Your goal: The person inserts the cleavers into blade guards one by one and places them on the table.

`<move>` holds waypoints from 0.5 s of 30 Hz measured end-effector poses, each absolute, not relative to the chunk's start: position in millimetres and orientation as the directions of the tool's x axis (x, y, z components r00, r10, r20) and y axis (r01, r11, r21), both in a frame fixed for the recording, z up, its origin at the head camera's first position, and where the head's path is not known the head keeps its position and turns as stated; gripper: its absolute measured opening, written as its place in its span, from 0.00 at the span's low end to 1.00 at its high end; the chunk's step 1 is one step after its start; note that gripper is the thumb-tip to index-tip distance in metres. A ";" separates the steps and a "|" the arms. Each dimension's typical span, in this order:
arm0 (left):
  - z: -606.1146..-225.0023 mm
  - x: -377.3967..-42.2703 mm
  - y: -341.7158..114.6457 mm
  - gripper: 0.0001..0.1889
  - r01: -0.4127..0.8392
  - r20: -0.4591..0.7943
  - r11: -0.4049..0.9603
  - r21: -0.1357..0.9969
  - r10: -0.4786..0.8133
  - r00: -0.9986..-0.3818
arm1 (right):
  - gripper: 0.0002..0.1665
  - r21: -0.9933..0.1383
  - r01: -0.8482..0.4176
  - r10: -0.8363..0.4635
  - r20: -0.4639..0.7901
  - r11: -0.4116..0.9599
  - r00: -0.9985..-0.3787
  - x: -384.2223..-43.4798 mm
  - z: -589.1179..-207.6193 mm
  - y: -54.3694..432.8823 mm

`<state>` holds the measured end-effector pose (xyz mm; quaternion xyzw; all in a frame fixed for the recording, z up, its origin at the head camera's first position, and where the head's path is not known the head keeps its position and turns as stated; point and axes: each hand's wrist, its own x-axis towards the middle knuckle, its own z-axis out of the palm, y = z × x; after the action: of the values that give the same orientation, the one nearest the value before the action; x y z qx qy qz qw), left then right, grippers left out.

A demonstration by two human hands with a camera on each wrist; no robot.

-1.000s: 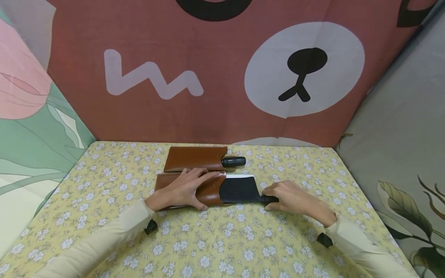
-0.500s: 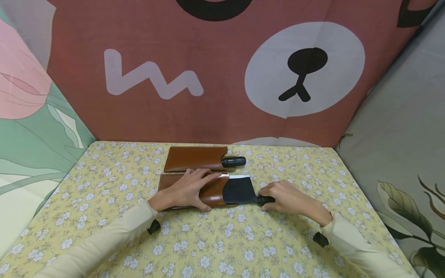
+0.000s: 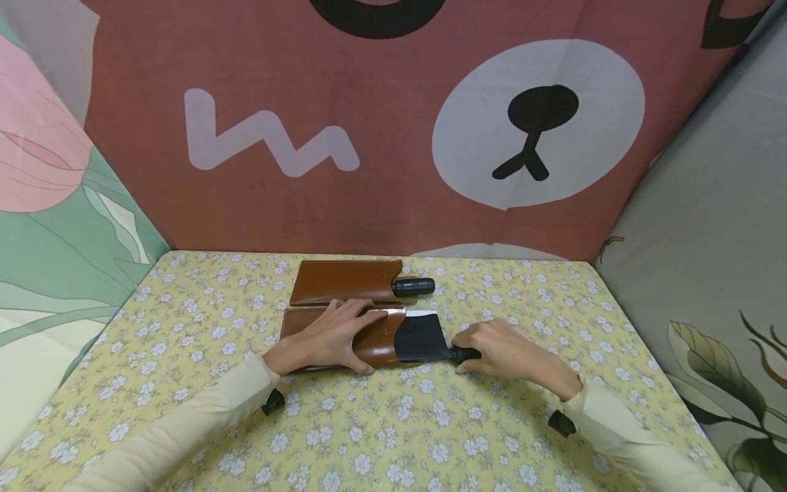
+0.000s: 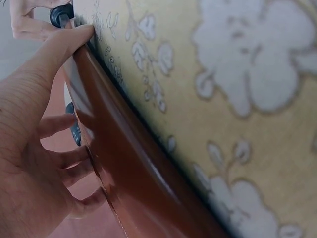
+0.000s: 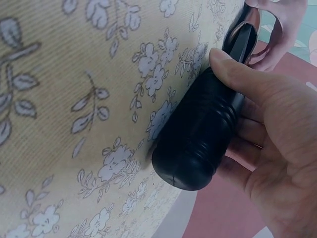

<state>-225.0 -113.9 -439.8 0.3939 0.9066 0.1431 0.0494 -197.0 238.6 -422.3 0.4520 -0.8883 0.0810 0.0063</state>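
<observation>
A brown leather knife sheath (image 3: pixel 382 342) lies on the cloth under my left hand (image 3: pixel 328 339). That hand holds it across its width, thumb at the near edge and fingers at the far edge, as the left wrist view shows. From the sheath's right-hand mouth sticks out the blade of a cleaver (image 3: pixel 421 338), black with a bright far edge; the rest of the blade is hidden inside. My right hand (image 3: pixel 501 347) pinches the cleaver's black ridged handle (image 5: pixel 198 129) between thumb and fingers, and the handle's rounded butt shows in the right wrist view.
Just behind lies a second brown sheath (image 3: pixel 344 281), with a black handle (image 3: pixel 414 285) protruding from its right end. A yellow flowered cloth (image 3: pixel 393 430) covers the table. A reddish printed backdrop (image 3: pixel 369 205) stands at the table's far edge, with printed side panels left and right.
My right hand has moved left with the cleaver, and less of the blade shows outside the sheath. The held sheath and my left hand shifted slightly right at first, then stayed nearly still.
</observation>
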 end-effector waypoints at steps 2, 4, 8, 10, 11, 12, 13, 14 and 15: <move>-439.7 -225.0 -113.3 0.56 0.704 0.024 0.651 0.286 0.729 -0.684 | 0.21 -0.140 -0.802 -0.800 0.081 0.581 -0.594 -196.9 -423.0 238.2; -439.1 -225.0 -112.6 0.55 0.703 0.021 0.652 0.283 0.729 -0.685 | 0.21 -0.140 -0.802 -0.800 0.082 0.581 -0.595 -196.6 -423.2 237.5; -438.8 -225.9 -111.2 0.54 0.701 0.013 0.656 0.279 0.727 -0.686 | 0.20 -0.137 -0.808 -0.804 0.092 0.574 -0.587 -196.5 -423.1 235.5; -438.8 -226.3 -110.6 0.54 0.702 0.010 0.658 0.273 0.728 -0.686 | 0.19 -0.140 -0.808 -0.806 0.089 0.572 -0.586 -196.5 -422.1 234.6; -438.9 -226.5 -110.2 0.54 0.703 0.008 0.659 0.270 0.728 -0.685 | 0.19 -0.143 -0.809 -0.807 0.089 0.570 -0.584 -196.6 -421.7 234.3; -439.0 -226.6 -110.0 0.54 0.703 0.007 0.660 0.265 0.728 -0.686 | 0.19 -0.147 -0.809 -0.807 0.087 0.570 -0.584 -196.6 -421.3 234.1; -439.0 -226.6 -109.8 0.54 0.704 0.007 0.660 0.263 0.728 -0.686 | 0.18 -0.150 -0.807 -0.806 0.086 0.571 -0.586 -196.6 -421.3 233.9; -438.9 -226.5 -109.7 0.54 0.704 0.007 0.661 0.262 0.728 -0.686 | 0.18 -0.153 -0.805 -0.804 0.087 0.573 -0.588 -196.6 -421.1 233.7; -438.9 -226.3 -109.6 0.54 0.702 0.006 0.662 0.262 0.727 -0.687 | 0.18 -0.153 -0.805 -0.804 0.088 0.573 -0.588 -196.5 -421.1 233.2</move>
<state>-226.3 -109.6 -438.9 0.3925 0.9102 0.1224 0.0493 -196.5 233.2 -421.1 0.4536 -0.8868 0.0887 0.0044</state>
